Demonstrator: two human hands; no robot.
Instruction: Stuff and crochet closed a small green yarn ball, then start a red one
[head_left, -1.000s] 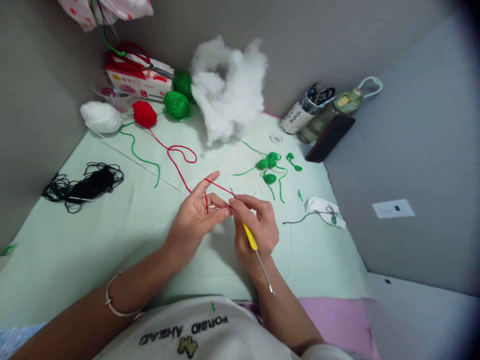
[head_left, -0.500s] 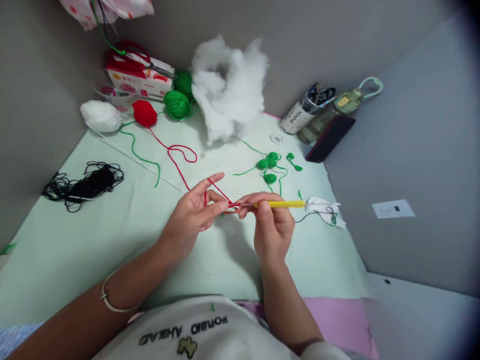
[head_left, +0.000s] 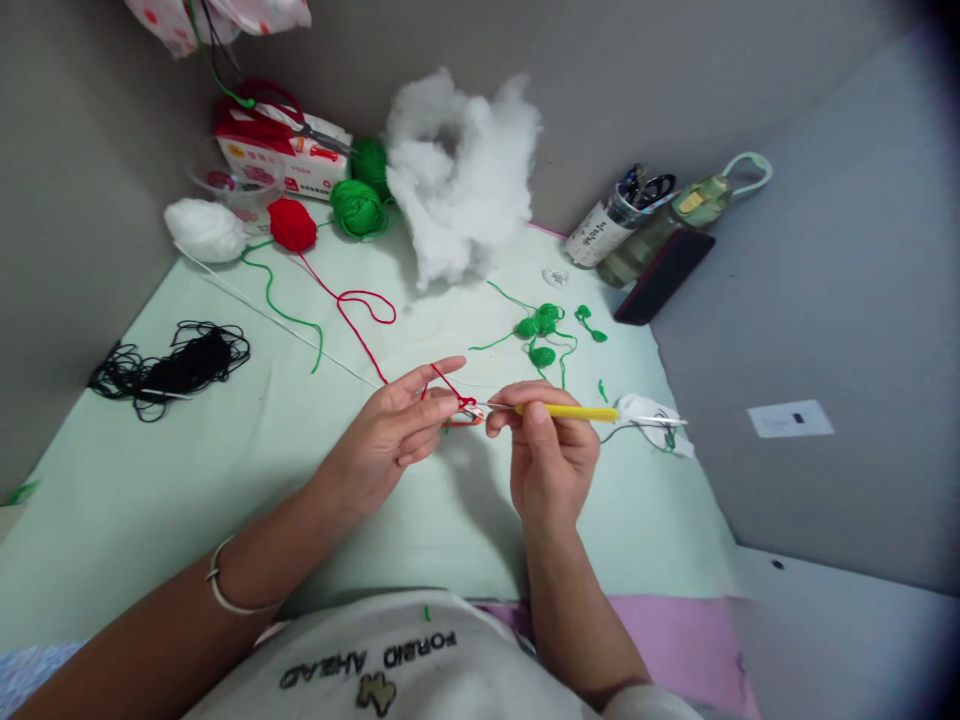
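Observation:
My left hand (head_left: 409,415) pinches a small crochet piece (head_left: 471,412) of red, with some white and orange showing, between thumb and fingers. Red yarn (head_left: 448,380) passes over its raised index finger and runs back to the red yarn ball (head_left: 292,226). In my right hand (head_left: 553,440) is a crochet hook with a yellow handle (head_left: 574,412), gripped between thumb and fingers and pointing left. The hook's thin metal shaft (head_left: 498,406) reaches the red loops at the edge of the piece. My fingers partly hide the piece.
Behind my hands lie small green crocheted pieces (head_left: 541,325) with loose tails. White stuffing (head_left: 465,180), green yarn balls (head_left: 360,209) and a white yarn ball (head_left: 205,230) stand at the back. Black yarn (head_left: 176,372) is at left; a pen cup (head_left: 600,232) and dark phone (head_left: 664,279) are at right.
My left index finger has tipped lower and the red yarn over it sits further right. My right hand with the hook has shifted slightly right.

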